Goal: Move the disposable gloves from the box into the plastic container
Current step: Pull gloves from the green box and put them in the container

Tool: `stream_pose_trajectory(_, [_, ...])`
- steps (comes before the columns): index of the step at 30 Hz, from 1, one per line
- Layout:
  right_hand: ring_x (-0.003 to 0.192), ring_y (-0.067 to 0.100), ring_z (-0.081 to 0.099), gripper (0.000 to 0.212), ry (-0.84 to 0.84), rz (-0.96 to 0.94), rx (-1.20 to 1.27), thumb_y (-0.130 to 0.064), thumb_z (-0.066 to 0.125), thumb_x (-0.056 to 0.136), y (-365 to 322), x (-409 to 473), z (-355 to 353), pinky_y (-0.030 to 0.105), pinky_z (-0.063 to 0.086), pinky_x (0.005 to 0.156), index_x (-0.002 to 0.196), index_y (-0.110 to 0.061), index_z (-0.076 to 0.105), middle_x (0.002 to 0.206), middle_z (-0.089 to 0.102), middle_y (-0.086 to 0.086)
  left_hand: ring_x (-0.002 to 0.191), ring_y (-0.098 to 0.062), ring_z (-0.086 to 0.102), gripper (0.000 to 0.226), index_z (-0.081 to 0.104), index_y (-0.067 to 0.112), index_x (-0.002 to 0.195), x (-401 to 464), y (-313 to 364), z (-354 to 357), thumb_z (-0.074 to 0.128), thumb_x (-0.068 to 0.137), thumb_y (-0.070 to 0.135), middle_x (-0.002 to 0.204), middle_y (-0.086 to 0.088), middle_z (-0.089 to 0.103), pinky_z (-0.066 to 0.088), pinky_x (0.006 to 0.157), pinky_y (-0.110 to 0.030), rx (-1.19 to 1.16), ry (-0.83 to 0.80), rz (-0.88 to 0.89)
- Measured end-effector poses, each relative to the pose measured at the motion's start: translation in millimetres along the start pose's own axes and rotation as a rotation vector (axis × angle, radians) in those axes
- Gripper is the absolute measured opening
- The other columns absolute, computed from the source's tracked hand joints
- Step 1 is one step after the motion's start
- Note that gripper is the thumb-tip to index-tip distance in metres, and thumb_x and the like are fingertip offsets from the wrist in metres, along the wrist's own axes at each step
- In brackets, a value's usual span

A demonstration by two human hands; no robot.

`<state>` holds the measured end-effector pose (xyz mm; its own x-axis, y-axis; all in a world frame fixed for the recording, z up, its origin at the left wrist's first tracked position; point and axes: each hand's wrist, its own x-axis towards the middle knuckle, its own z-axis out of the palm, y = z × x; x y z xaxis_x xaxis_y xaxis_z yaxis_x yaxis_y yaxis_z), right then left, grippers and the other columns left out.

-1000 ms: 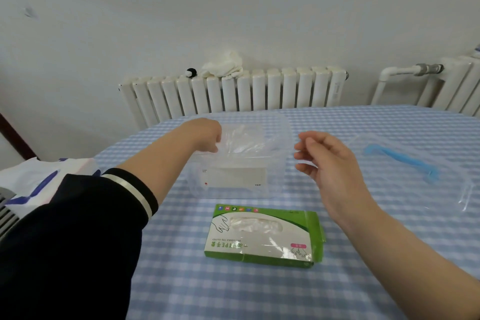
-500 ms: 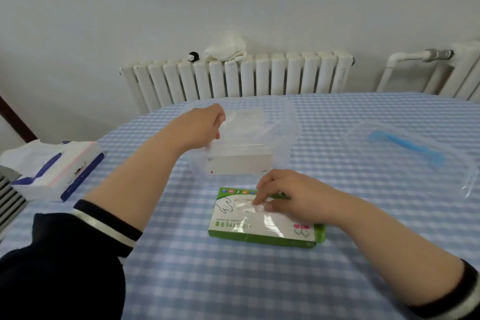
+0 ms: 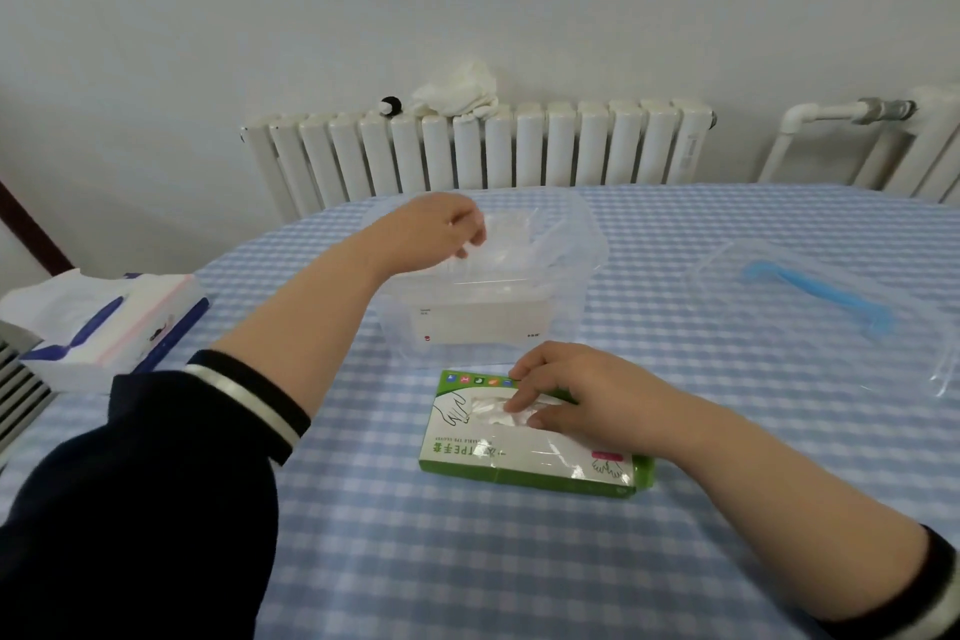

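A green and white glove box (image 3: 488,455) lies flat on the checked tablecloth, its oval opening showing thin clear gloves (image 3: 485,408). My right hand (image 3: 571,398) rests on the box and its fingertips pinch the gloves at the opening. Behind the box stands a clear plastic container (image 3: 566,286) with clear gloves (image 3: 511,250) inside. My left hand (image 3: 441,229) is over the container's left rim, fingers curled down onto the gloves inside; whether it grips them is unclear.
The container's clear lid (image 3: 841,296) with a blue handle lies at the right. A tissue pack (image 3: 109,322) sits at the table's left edge. A white radiator (image 3: 483,146) with a cloth on top stands behind the table.
My right hand dropped from beside the container down onto the glove box and now pinches at its opening. My left hand stayed at the container's left rim.
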<state>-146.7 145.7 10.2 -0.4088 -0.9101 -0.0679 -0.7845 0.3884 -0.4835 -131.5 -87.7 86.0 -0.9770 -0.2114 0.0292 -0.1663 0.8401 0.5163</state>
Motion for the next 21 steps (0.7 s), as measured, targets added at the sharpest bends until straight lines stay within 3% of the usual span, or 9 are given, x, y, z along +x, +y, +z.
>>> stream_pose_trajectory(4, [0.109,-0.005,0.046,0.014,0.039,-0.017,0.021,-0.033,0.064,0.09,2.1,1.7,5.7,0.019,0.038,0.091,0.103,-0.031,0.072,0.125,0.048,-0.024,0.065,0.001,0.051,0.014,0.066,0.021,0.094,-23.0,9.9,2.8,0.054,0.098,0.028,0.074,0.018,0.058,0.039,0.063,-0.012,0.046,0.532,0.298])
stream_pose_trajectory(6, [0.106,-0.005,0.047,0.01,0.066,-0.029,0.046,-0.036,0.065,0.089,3.1,3.7,10.2,0.021,0.04,0.091,0.095,-0.031,0.072,0.118,0.048,-0.027,0.058,-0.004,0.047,0.013,0.065,0.017,0.094,-42.6,15.0,12.6,0.054,0.097,0.023,0.069,0.013,0.055,0.036,0.056,-0.015,0.032,0.736,0.437])
stream_pose_trajectory(8, [0.103,-0.005,0.048,0.008,0.107,-0.044,0.049,-0.035,0.067,0.088,3.8,5.0,13.2,0.023,0.041,0.091,0.09,-0.029,0.072,0.114,0.05,-0.028,0.057,-0.01,0.047,0.009,0.06,0.02,0.094,-62.7,17.7,30.0,0.052,0.096,0.02,0.069,0.009,0.056,0.038,0.053,-0.022,-0.025,0.79,0.572])
stream_pose_trajectory(11, [0.096,-0.007,0.046,0.01,0.179,-0.079,0.02,-0.033,0.067,0.088,4.4,7.0,16.8,0.022,0.042,0.086,0.089,-0.025,0.073,0.106,0.052,-0.026,0.061,-0.004,0.045,0.009,0.051,0.026,0.098,-86.0,7.7,65.7,0.046,0.098,0.034,0.078,0.019,0.049,0.04,0.054,-0.022,0.042,0.614,0.623])
stream_pose_trajectory(13, [0.091,-0.006,0.047,0.014,0.223,-0.12,-0.03,-0.034,0.064,0.09,5.7,6.0,18.9,0.025,0.045,0.081,0.092,-0.023,0.072,0.1,0.053,-0.025,0.072,0.0,0.05,0.036,0.047,0.03,0.11,-96.4,-2.2,86.0,0.038,0.094,0.06,0.092,0.022,0.048,0.046,0.06,-0.025,0.103,0.441,0.476])
stream_pose_trajectory(15, [0.09,0.0,0.053,0.021,0.252,-0.168,-0.068,-0.038,0.056,0.092,6.1,4.9,19.7,0.03,0.049,0.075,0.093,-0.021,0.069,0.101,0.058,-0.018,0.093,0.0,0.053,0.069,0.043,0.032,0.124,-105.3,-10.7,99.4,0.037,0.077,0.082,0.111,0.024,0.047,0.046,0.075,-0.025,0.073,0.243,0.262])
stream_pose_trajectory(18, [0.089,0.004,0.057,0.025,0.268,-0.177,-0.021,-0.043,0.049,0.089,6.7,4.0,18.6,0.032,0.05,0.072,0.086,-0.024,0.066,0.096,0.062,-0.014,0.117,-0.002,0.043,0.095,0.04,0.031,0.136,-117.1,-19.7,111.0,0.045,0.061,0.088,0.129,0.02,0.045,0.034,0.095,-0.021,0.096,0.057,0.184])
stream_pose_trajectory(21, [0.086,0.003,0.057,0.031,0.313,-0.172,-0.031,-0.049,0.043,0.088,6.5,3.9,20.1,0.031,0.05,0.07,0.084,-0.027,0.064,0.092,0.062,-0.015,0.124,-0.001,0.037,0.09,0.039,0.035,0.14,-121.0,-20.8,116.4,0.049,0.066,0.085,0.133,0.021,0.045,0.029,0.104,-0.023,0.089,0.04,0.224])
